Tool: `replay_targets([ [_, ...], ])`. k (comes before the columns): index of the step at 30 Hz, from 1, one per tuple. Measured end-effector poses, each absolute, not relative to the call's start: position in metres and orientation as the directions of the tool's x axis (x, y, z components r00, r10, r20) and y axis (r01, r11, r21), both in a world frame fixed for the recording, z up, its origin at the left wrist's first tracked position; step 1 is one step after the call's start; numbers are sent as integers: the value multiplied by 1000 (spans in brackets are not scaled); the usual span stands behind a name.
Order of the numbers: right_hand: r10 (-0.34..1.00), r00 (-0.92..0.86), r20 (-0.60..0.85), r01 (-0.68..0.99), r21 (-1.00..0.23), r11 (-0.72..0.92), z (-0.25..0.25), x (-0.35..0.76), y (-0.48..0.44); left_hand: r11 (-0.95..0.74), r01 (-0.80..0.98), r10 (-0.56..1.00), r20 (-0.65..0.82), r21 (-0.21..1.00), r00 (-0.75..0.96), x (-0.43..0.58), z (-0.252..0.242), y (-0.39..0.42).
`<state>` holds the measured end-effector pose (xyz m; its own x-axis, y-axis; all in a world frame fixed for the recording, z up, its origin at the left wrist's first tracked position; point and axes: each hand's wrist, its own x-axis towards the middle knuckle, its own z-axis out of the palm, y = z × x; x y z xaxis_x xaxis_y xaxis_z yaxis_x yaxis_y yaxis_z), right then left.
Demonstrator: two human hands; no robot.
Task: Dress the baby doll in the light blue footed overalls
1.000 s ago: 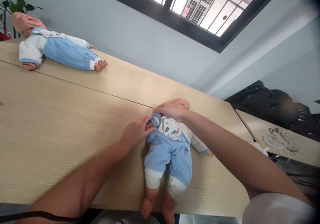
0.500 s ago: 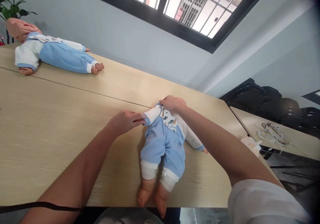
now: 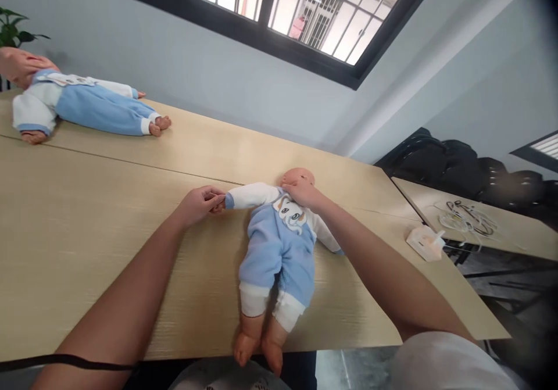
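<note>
Left hand [image 3: 199,205]: in the head view, its fingers are closed in a narrow pinch around the small hand of the doll, at the end of the outstretched white sleeve [image 3: 253,195].
Right hand [image 3: 304,194]: lies over the collar and upper chest, just below the chin, with fingers bent; whether they grip the cloth, I cannot tell.
Doll [image 3: 265,244]: on its back on the table, head away from the person, bare feet [image 3: 246,343] reaching past the near edge; one arm points straight out to the side, the other slants down beside the person's right forearm, its hand hidden.
Clothes: blue trousers with white cuffs, and a cartoon face on the bib [image 3: 291,215].
Table [image 3: 108,250]: pale wood, with a seam running across it.
Second doll [image 3: 104,108]: lies at the far left, well apart from both hands, dressed alike.
Right side: a white box [image 3: 425,243] near the edge; cables [image 3: 468,218] on a side table [image 3: 523,230].
Background: a plant [image 3: 13,29] and a barred window [image 3: 261,6].
</note>
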<state>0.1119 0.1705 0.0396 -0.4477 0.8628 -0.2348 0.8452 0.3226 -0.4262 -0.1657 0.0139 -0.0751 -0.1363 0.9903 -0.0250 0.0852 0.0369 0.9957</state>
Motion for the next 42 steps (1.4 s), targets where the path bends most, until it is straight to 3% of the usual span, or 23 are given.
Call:
replay_targets([
  [10, 796, -606, 7, 637, -595, 490, -8, 239, 91, 101, 512, 985, -12, 853, -174, -178, -81, 13],
  [14, 861, -470, 195, 667, -560, 491, -24, 252, 79, 144, 627, 980, -21, 766, -200, -177, -80, 12],
  [16, 895, -366, 254, 665, -601, 443, -29, 251, 78, 160, 634, 979, -42, 756, -197, -177, -81, 10],
  [18, 927, -301, 226, 589, -720, 366, -32, 249, 80, 161, 640, 982, -61, 752, -176, -178, -83, 8],
  [21, 953, -295, 62, 335, -928, 164, -37, 248, 85, 131, 695, 990, -55, 707, -131, -179, -82, 7],
  [24, 933, -360, -11, 155, -987, 49, -43, 252, 91, 228, 775, 946, 54, 590, -320, -169, -65, 12],
  [26, 911, -411, 31, 166, -980, 108, -48, 256, 93, 252, 810, 892, 197, 530, -407, -146, -42, 21],
  [28, 906, -400, 139, 274, -925, 263, -54, 260, 94, 77, 860, 915, 307, 504, -262, -109, -16, 35],
  [32, 863, -196, 466, 554, -674, 489, -66, 261, 93, -376, 838, 892, 399, 395, 212, -15, 21, 72],
  [35, 831, -167, 530, 617, -601, 508, -67, 261, 90, -588, 751, 804, 314, 299, 505, 36, 21, 96],
  [37, 839, -218, 498, 590, -617, 520, -66, 263, 84, -618, 745, 785, 238, 250, 572, 51, 14, 107],
  [39, 885, -211, 415, 516, -722, 462, -67, 266, 72, -598, 766, 800, 238, 236, 551, 52, 8, 111],
  [42, 995, -77, 56, 209, -975, 71, -73, 271, 52, -557, 786, 820, 328, 269, 469, 44, 5, 109],
])
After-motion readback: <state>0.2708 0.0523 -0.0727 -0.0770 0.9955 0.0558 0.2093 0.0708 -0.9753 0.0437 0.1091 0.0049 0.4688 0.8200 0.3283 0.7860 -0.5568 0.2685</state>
